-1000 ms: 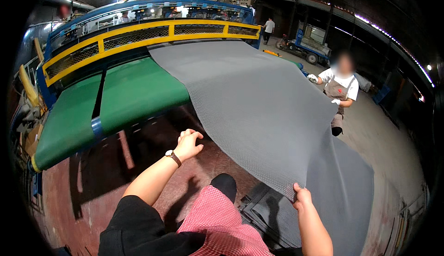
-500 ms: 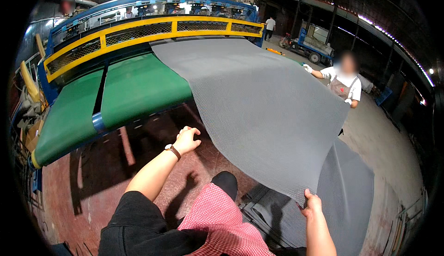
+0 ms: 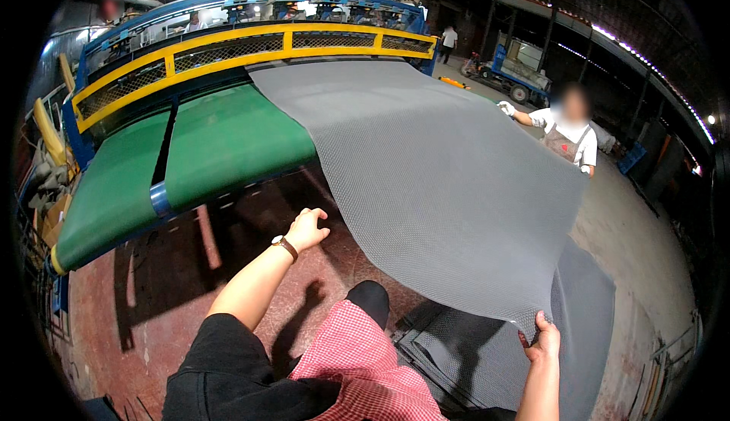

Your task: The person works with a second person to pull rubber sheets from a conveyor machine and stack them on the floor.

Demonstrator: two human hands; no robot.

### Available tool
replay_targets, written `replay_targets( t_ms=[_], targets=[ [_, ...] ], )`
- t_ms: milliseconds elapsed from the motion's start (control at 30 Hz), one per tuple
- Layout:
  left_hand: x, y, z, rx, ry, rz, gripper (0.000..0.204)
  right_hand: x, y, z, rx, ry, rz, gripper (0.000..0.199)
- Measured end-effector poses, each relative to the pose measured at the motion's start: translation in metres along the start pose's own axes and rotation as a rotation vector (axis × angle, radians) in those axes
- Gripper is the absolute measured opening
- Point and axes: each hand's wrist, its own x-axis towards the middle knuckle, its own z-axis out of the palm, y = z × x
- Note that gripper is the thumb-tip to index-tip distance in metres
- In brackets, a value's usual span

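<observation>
A wide grey textured mat [image 3: 449,185] stretches from under the machine's yellow guard toward me, sagging between its ends. My right hand [image 3: 543,337] pinches its near corner at the lower right. My left hand [image 3: 308,229], with a watch on the wrist, hovers beside the mat's left edge; its fingers are loosely curved and apart, holding nothing. Across the mat a co-worker [image 3: 566,136] in white gloves and an apron stands at the far right edge, one gloved hand near the mat's far side and the other by its right corner.
A green conveyor belt [image 3: 236,136] lies left of the mat, below the yellow guard rail [image 3: 228,52] of a blue machine. Stacked grey mats [image 3: 456,352] rest on the reddish floor by my legs. Farther back are a blue cart [image 3: 517,71] and another person [image 3: 449,43].
My right hand has moved right, drawing the mat's near corner with it. The co-worker's side of the mat has shifted right too. My left hand is nearly still.
</observation>
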Motion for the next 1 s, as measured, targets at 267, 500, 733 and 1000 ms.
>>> replay_targets(
  t_ms=[267,500,733,1000],
  targets=[
    [0.013,-0.003,0.002,-0.137,0.031,-0.115,0.045,-0.008,-0.011,-0.016,0.033,0.199,-0.019,0.025],
    [0.037,-0.014,0.014,-0.276,0.130,-0.197,0.044,-0.009,-0.031,-0.041,0.056,0.143,-0.125,0.023],
    [0.056,-0.008,0.011,-0.434,0.188,-0.326,0.047,-0.010,-0.044,-0.056,0.089,0.234,-0.139,0.018],
    [0.106,-0.035,0.020,-0.647,0.274,-0.432,0.062,-0.021,-0.063,-0.070,0.126,0.259,-0.181,0.016]
  ],
)
